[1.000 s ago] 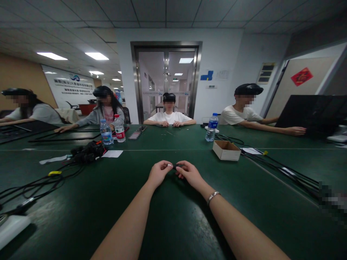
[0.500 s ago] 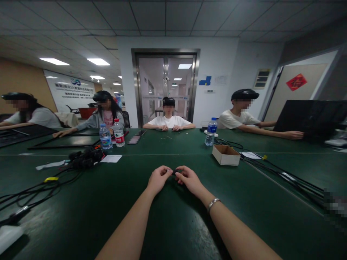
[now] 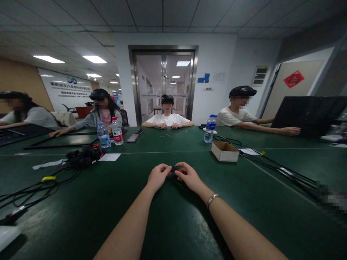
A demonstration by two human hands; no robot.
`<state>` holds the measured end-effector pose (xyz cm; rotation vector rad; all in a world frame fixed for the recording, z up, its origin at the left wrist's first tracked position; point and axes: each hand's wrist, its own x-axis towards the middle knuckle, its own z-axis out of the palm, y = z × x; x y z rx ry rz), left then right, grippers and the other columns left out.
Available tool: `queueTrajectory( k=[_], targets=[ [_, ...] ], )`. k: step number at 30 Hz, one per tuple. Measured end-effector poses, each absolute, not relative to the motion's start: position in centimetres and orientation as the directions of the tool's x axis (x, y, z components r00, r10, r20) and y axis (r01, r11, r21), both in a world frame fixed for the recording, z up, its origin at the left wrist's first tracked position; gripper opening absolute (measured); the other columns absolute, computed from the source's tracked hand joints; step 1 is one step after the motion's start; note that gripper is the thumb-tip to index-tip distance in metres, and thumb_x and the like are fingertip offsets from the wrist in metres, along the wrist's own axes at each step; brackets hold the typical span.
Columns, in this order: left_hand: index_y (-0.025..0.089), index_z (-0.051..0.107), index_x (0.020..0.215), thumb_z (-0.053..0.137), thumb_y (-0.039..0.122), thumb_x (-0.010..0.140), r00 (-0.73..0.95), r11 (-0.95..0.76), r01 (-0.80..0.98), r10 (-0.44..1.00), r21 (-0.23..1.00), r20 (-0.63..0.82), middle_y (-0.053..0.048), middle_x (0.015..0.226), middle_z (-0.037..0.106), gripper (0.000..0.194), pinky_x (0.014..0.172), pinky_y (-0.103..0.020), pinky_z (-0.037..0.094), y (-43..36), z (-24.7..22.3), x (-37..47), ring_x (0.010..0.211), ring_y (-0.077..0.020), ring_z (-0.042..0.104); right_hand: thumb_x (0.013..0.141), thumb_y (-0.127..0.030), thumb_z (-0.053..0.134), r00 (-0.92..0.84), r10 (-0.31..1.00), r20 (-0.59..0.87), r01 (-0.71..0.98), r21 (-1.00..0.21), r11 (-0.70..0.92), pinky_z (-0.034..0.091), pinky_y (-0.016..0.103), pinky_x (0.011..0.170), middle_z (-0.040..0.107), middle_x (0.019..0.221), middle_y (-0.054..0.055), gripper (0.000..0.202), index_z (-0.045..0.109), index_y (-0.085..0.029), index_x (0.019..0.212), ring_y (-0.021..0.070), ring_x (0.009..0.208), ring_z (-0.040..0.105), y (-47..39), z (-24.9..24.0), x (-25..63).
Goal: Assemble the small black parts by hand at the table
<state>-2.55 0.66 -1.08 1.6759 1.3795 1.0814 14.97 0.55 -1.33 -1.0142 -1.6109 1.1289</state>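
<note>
A small black object (image 3: 175, 168), too small to name, is held between my two hands just above the green table (image 3: 173, 224). My left hand (image 3: 159, 176) pinches its left end between thumb and fingers. On the other end, the thumb and fingers of my right hand (image 3: 189, 176) are closed. The fingers cover much of the object. A silver bracelet (image 3: 212, 200) circles my right wrist.
Right of my hands stands an open cardboard box (image 3: 225, 156), with a water bottle (image 3: 210, 129) behind it. Black cables (image 3: 282, 169) run along the right. Leftward lie a bundle of black cables (image 3: 84, 155) and two bottles (image 3: 117, 131). Several people sit around the table; one person (image 3: 168, 119) faces me.
My view has shifted slightly, so the scene sits a little higher and further left. Both hands keep their hold on the small black object, with hardly any movement.
</note>
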Motion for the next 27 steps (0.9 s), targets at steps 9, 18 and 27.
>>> queueTrajectory(
  k=[9, 18, 27],
  targets=[
    [0.021, 0.063, 0.072, 0.034, 0.063, 0.084, 0.042, -0.173, 0.555, 0.983, 0.814, 0.180, -0.003, 0.070, 0.067, 0.053, 0.063, -0.027, 0.040, 0.05, -0.52, -2.31, 0.067, -0.0182, 0.060, 0.074, -0.032, 0.065, -0.261, 0.934, 0.243, 0.147, -0.947, 0.287, 0.045, 0.025, 0.056, 0.057, 0.071, -0.004, 0.033, 0.053, -0.020, 0.102, 0.0101, 0.057, 0.056, 0.48, -1.63, 14.85],
    [0.020, 0.063, 0.083, 0.048, 0.053, 0.082, 0.088, -0.243, 0.435, 0.970, 0.867, 0.227, -0.002, 0.080, 0.067, 0.036, 0.072, -0.027, 0.044, -0.05, -0.45, -2.50, 0.077, -0.0174, 0.061, 0.076, -0.037, 0.064, -0.245, 0.947, 0.207, 0.133, -0.960, 0.244, 0.045, 0.024, 0.054, 0.062, 0.069, -0.002, 0.034, 0.054, -0.018, 0.102, 0.0102, 0.056, 0.057, 0.68, -1.46, 14.80],
    [0.017, 0.063, 0.093, 0.065, 0.028, 0.073, 0.161, -0.320, 0.130, 0.941, 0.939, 0.298, -0.006, 0.093, 0.066, 0.023, 0.085, -0.032, 0.048, 0.45, -0.65, -2.85, 0.090, -0.0185, 0.063, 0.080, -0.040, 0.062, -0.190, 0.968, 0.165, 0.175, -0.964, 0.199, 0.044, 0.023, 0.052, 0.064, 0.064, 0.001, 0.029, 0.060, -0.015, 0.096, 0.0103, 0.054, 0.057, 1.17, -1.55, 14.22]
  ],
)
